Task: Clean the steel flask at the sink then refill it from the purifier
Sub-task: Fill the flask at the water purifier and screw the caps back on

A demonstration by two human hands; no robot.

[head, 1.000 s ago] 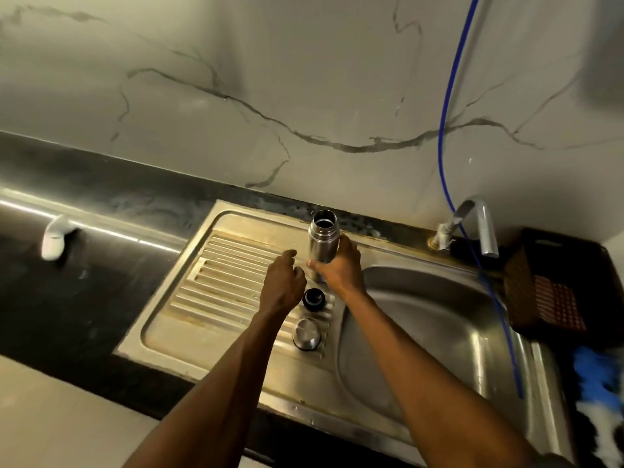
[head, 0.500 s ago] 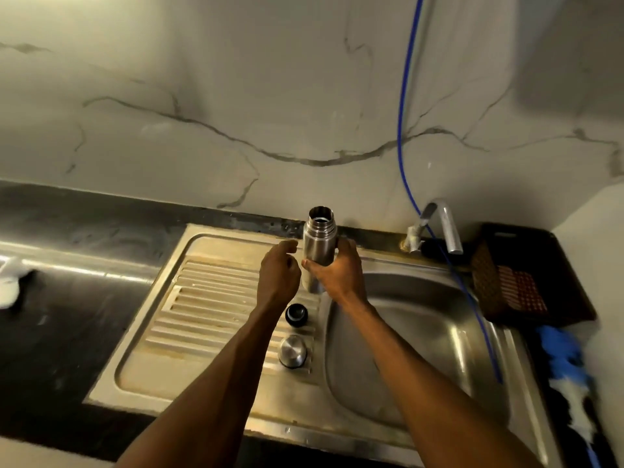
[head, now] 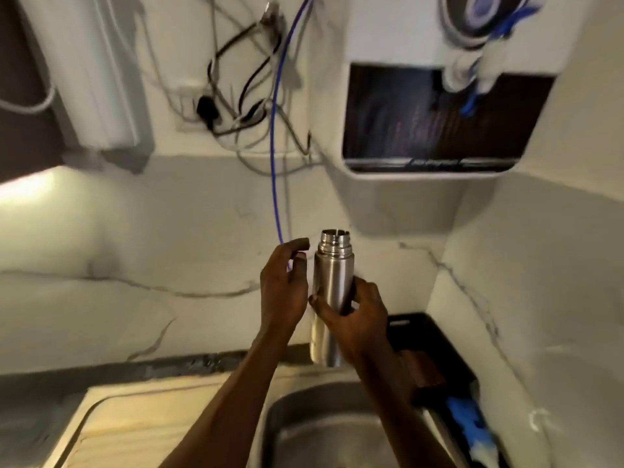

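Observation:
The steel flask [head: 329,282] is upright and uncapped, lifted above the sink [head: 337,430] in front of the marble wall. My right hand [head: 354,315] grips its lower body, thumb across the front. My left hand [head: 285,285] hovers just left of the flask with fingers loosely curved, holding nothing. The white water purifier [head: 422,201] hangs on the wall above and to the right, with a dark window and a blue-tipped tap [head: 471,86] near its top. The flask's caps are out of view.
A blue hose [head: 274,163] runs down the wall behind my left hand, among tangled cables and a socket [head: 206,108]. A dark basket [head: 429,349] with a blue cloth [head: 469,423] sits right of the sink. The ribbed drainboard [head: 135,427] lies at lower left.
The flask has risen from the drainboard edge to well above the sink in my right hand. The view has tilted up, showing the purifier and cables; the caps have dropped out of view.

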